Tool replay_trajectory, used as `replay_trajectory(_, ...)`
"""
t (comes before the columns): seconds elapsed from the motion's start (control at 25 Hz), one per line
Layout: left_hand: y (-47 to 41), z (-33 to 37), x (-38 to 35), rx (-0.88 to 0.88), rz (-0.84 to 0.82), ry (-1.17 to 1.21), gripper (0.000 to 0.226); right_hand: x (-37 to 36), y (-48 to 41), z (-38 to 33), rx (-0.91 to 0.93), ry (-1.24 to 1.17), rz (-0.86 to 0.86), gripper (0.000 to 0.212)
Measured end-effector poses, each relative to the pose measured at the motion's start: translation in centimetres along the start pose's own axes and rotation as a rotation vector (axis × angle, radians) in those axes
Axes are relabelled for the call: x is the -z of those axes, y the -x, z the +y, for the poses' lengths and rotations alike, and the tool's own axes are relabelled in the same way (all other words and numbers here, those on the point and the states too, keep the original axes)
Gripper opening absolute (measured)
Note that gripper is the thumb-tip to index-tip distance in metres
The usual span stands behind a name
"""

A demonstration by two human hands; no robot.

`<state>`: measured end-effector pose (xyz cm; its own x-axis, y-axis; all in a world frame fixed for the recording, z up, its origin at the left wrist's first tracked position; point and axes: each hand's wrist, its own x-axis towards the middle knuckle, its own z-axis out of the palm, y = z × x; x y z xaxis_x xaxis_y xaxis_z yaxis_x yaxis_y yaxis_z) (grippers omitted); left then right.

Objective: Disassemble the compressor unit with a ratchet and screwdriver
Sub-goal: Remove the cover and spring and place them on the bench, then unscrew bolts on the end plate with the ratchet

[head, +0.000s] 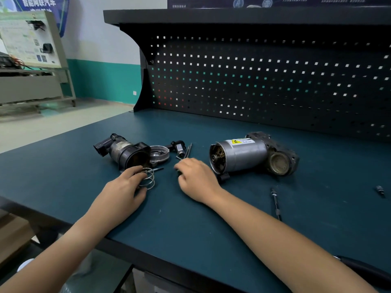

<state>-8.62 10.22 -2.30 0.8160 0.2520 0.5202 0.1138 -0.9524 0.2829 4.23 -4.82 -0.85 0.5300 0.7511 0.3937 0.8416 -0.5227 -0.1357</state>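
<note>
Compressor unit lies in pieces on the counter [190, 240]; we judge the teardown well advanced.

- Motor body [241, 154]: a silver can with a yellow warning label, on its side right of centre. Its near end is open and the inner workings show. The dark cylinder block [281, 157] sits joined at its far end.
- Black housing [124, 152]: well apart at left, open mouth toward us, with a round metal cover [160, 153] just beside it.
- Between the two halves: a small connector part [179, 147] and long bolts [188, 150], out of their holes.

Left grip [124, 188] pinches a coil spring [148, 179] in front of the housing, fingers curled on the coils. Right grip [195, 178] sits knuckles-up, fingers curled down near the bolts. We cannot tell whether it holds anything.

Left to do, by our reading: part the block from the motor body.

Around: a slim screwdriver-like tool [276, 205] lies beside the right forearm and a small bit [380, 190] lies far right. A dark handle [364, 269] at the near edge is perhaps the ratchet. The pegboard [264, 81] stands behind. The loose bolts crowd the right grip and could roll.
</note>
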Motion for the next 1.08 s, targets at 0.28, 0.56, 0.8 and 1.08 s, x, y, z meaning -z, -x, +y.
replay_trajectory(0.28, -0.1, 0.0, 0.0, -0.038, 0.071, -0.021, 0.024, -0.4, 0.8, -3.0, 0.135, 0.111, -0.086, 0.033)
replay_trajectory(0.56, -0.6, -0.1, -0.1, -0.134, 0.236, -0.135, 0.023, 2.6, 5.7, -3.9, 0.322, 0.216, -0.077, 0.032)
replay_trajectory(0.8, -0.9, 4.7, -0.3, -0.355, 0.337, 0.071, 0.044, 9.6, 10.3, -0.4, 0.095, 0.004, -0.024, 0.035)
replay_trajectory(1.08, -8.3, 13.9, -4.6, 0.036, -0.253, 0.549, 0.102, 13.3, 13.0, 12.7, -0.664, -0.189, 0.309, 0.043)
